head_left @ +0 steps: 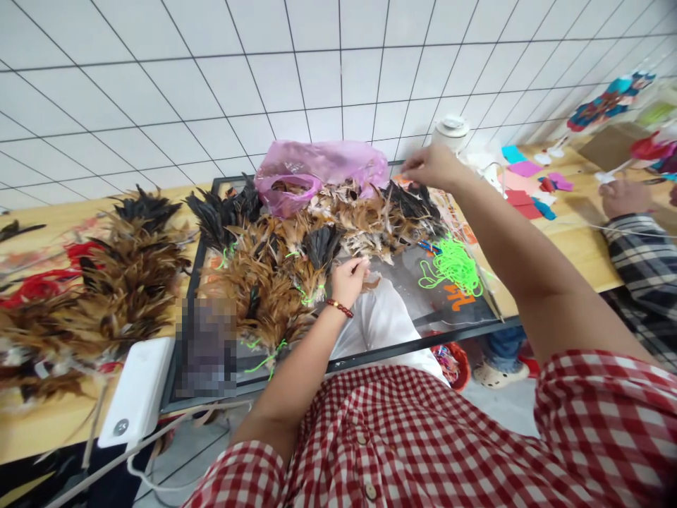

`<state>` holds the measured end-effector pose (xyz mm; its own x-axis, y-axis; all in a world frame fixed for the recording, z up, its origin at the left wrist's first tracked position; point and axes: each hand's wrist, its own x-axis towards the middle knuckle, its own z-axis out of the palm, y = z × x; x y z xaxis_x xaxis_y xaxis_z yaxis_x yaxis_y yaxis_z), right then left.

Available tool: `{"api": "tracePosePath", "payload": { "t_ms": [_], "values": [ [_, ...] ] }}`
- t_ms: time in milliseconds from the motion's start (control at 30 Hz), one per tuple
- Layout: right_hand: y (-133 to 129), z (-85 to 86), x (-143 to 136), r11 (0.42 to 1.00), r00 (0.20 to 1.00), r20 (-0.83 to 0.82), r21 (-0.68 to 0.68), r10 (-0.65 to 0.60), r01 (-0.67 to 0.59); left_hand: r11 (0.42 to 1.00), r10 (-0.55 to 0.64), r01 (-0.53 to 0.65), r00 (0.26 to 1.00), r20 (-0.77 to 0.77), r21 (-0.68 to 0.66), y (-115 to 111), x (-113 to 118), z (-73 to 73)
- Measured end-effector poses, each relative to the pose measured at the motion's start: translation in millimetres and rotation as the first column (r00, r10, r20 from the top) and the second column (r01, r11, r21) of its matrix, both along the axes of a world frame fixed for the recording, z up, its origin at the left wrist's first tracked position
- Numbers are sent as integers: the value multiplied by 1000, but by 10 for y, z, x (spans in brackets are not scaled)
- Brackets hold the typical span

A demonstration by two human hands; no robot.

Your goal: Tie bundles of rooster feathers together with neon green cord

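Note:
My left hand [349,279], with a beaded bracelet at its wrist, is closed in a pinch over the glass-like tabletop. A small brown feather [371,284] shows by its fingertips; whether it is held I cannot tell. My right hand [434,168] is raised at the back right, fingers bent together above black feathers [417,201]; anything in them is too small to make out. Between and left of the hands lie bundles of brown feathers [275,282], several tied with green string. A tangle of bright green string [453,267] lies right, with a small blue-handled tool [429,246] beside it.
A pink plastic bag [328,166] stands at the back by the tiled wall. Further brown feather bundles [132,275], red string [45,282] and a white power bank [137,391] lie left. Coloured pieces [523,201] and another person's hand [627,197] are right.

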<state>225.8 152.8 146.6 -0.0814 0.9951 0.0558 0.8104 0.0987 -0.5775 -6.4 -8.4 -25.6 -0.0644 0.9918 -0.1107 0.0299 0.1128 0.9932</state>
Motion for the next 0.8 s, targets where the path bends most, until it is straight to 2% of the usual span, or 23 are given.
{"api": "tracePosePath", "payload": {
  "t_ms": [67, 133, 200, 267, 367, 467, 600, 700, 733, 800],
  "values": [
    [108, -211, 185, 994, 966, 235, 53, -107, 97, 1000, 2, -2, 1000, 7, 2, 0, 2, -6],
    [201, -419, 337, 979, 907, 371, 44, -200, 198, 1000, 6, -6, 1000, 13, -3, -2, 4, -10],
    [257, -605, 399, 971, 875, 431, 20, -222, 237, 1000, 11, -11, 1000, 7, -7, -6, 4, -6],
    [270, -753, 374, 976, 876, 442, -1, -195, 218, 1000, 10, -10, 1000, -5, -2, -12, -2, 9],
    [252, -878, 281, 981, 873, 462, -28, -158, 192, 1000, 8, -8, 1000, -24, 13, -26, -19, 43],
    [253, -876, 264, 971, 880, 433, -44, -193, 234, 1000, -3, 4, 999, -54, 23, -37, -35, 63],
    [263, -738, 379, 954, 900, 343, -35, -269, 298, 1000, 4, -4, 999, -32, -18, -32, -31, 44],
    [195, -588, 436, 943, 931, 160, -1, -329, 333, 1000, 12, -13, 1000, -15, -24, -24, -19, 32],
    [162, -536, 427, 949, 947, 70, -10, -313, 314, 1000, 15, -15, 1000, -13, -23, -23, -15, 34],
    [107, -448, 353, 978, 977, -83, -92, -194, 187, 1000, 14, -14, 1000, -8, -19, -25, -11, 47]
  ]
}}
